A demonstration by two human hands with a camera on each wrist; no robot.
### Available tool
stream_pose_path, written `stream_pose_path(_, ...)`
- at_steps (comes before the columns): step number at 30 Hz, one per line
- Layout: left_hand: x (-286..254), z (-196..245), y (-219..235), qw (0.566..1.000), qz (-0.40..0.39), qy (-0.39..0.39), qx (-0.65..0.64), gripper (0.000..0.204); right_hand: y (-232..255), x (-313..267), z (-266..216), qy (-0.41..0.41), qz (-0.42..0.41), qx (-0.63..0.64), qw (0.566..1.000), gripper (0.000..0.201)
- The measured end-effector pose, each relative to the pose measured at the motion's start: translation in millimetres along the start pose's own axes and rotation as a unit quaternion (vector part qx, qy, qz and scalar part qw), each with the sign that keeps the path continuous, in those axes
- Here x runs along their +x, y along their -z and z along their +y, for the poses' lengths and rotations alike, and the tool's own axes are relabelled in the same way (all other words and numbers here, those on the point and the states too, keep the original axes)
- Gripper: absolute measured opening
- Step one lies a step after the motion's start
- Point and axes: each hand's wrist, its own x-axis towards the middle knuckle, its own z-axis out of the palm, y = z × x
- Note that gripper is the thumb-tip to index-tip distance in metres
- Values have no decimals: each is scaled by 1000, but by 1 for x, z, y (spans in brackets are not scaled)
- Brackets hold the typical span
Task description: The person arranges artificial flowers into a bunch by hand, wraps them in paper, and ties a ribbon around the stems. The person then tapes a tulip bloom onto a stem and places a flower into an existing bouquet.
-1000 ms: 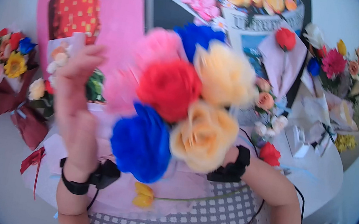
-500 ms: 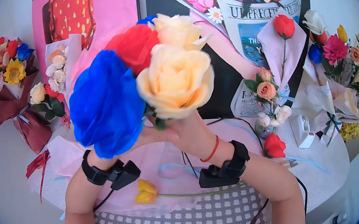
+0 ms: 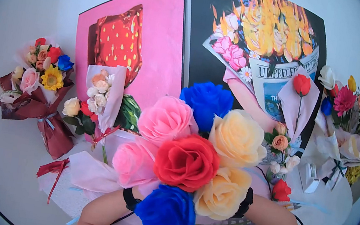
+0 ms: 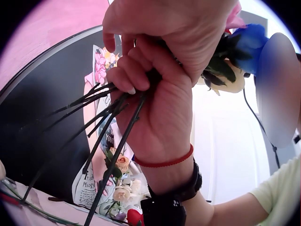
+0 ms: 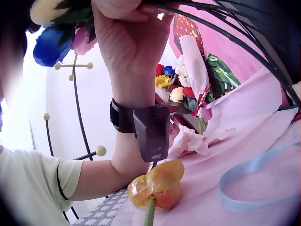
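A bunch of artificial roses, with a red rose (image 3: 187,162) in the middle and pink, cream and blue roses (image 3: 166,212) round it, faces the head camera and covers both hands there. In the left wrist view, my right hand (image 4: 155,108), with a red cord at the wrist, grips the dark stems (image 4: 115,160), which fan out below its fingers. My left hand (image 4: 169,21) wraps over the same bunch, close beneath the flower heads and overlapping the right hand. A yellow tulip (image 5: 157,186) lies on pink wrapping paper (image 5: 197,188) under the hands.
Wrapped bouquets stand at the left (image 3: 51,108) and right (image 3: 344,135). Two posters lean behind, one pink (image 3: 160,54), one black. A white tape dispenser (image 3: 309,177) and a red rose (image 3: 282,190) sit at the right. Light blue ribbon (image 5: 230,188) curls over the paper.
My left hand, raised apart at the left a second ago, has come to the bunch. The roses swung left, then back to the middle and lower, heads up. The head view has tilted up.
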Motion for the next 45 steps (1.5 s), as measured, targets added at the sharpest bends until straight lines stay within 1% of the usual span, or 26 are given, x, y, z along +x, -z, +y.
stream_pose_path(4,-5,-3,-7,1000,25,-11,11,31,-3,-7,11,54,-12,-13,998,29)
stream_pose_path(6,-1,-4,-3,999,34,-13,17,30,-16,10,20,76,-16,-19,997,30)
stream_pose_path(8,2,-5,3,999,45,-11,22,29,-12,-13,27,96,-24,-23,995,32)
stream_pose_path(10,0,-1,3,998,53,-7,28,28,-17,-14,35,113,-29,-26,993,34)
stream_pose_path(11,23,2,-20,998,54,-3,30,28,-21,-12,38,118,-29,-29,992,35)
stream_pose_path(13,-3,-8,-2,998,48,5,31,27,-23,-16,43,124,-27,-40,991,38)
stream_pose_path(17,-38,-20,4,999,14,21,22,25,-27,2,66,122,-13,-78,989,45)
stream_pose_path(18,-55,-29,26,1000,-2,26,13,25,-17,-12,69,115,-8,-96,989,46)
stream_pose_path(19,-36,-28,25,999,-21,29,2,24,-16,-10,56,-22,-43,-30,998,42)
stream_pose_path(20,-8,-33,40,999,-41,33,-9,24,-30,-24,79,-114,-17,-1,993,39)
stream_pose_path(21,13,-38,47,997,-60,38,-20,23,-14,-3,34,-100,5,2,995,56)
stream_pose_path(22,19,-36,34,996,-77,41,-30,23,-19,-1,36,-65,33,-57,996,74)
stream_pose_path(23,22,-33,20,994,-91,44,-39,23,-16,-3,32,-89,14,-56,994,81)
stream_pose_path(24,22,-26,3,993,-100,46,-47,22,-17,-5,36,-53,47,-94,993,84)
stream_pose_path(26,26,9,-13,978,-72,4,-198,12,-14,-8,36,-22,54,-115,992,90)
stream_pose_path(27,27,13,-16,967,-60,-3,-250,12,-14,-10,32,-53,75,-97,991,75)
stream_pose_path(28,28,14,-15,955,-63,7,-289,14,-13,-12,34,-59,75,-99,990,75)
stream_pose_path(30,29,19,-15,954,-22,36,-295,13,-9,-14,38,-52,-35,-153,986,48)
stream_pose_path(31,30,19,-14,949,-27,33,-313,13,-5,-14,32,-134,-84,-127,979,28)
stream_pose_path(32,29,21,-17,948,-26,36,-314,13,-5,-15,34,-137,-85,-127,979,28)
stream_pose_path(34,30,26,-24,940,40,71,-331,13,-5,-16,38,-110,-108,-178,972,27)
stream_pose_path(38,34,19,-22,935,-9,33,-353,16,-4,-15,41,-100,-92,-188,973,28)
stream_pose_path(40,34,16,-21,923,-20,53,-380,16,-4,-16,45,-113,-98,-228,962,28)
stream_pose_path(42,34,13,-23,926,-14,65,-372,19,-5,-16,50,-106,-90,-237,961,26)
stream_pose_path(44,33,9,-23,930,-16,77,-360,26,-5,-16,55,-99,-49,-251,962,21)
stream_pose_path(45,33,9,-26,941,-14,89,-325,27,-5,-15,56,-99,-50,-252,961,21)
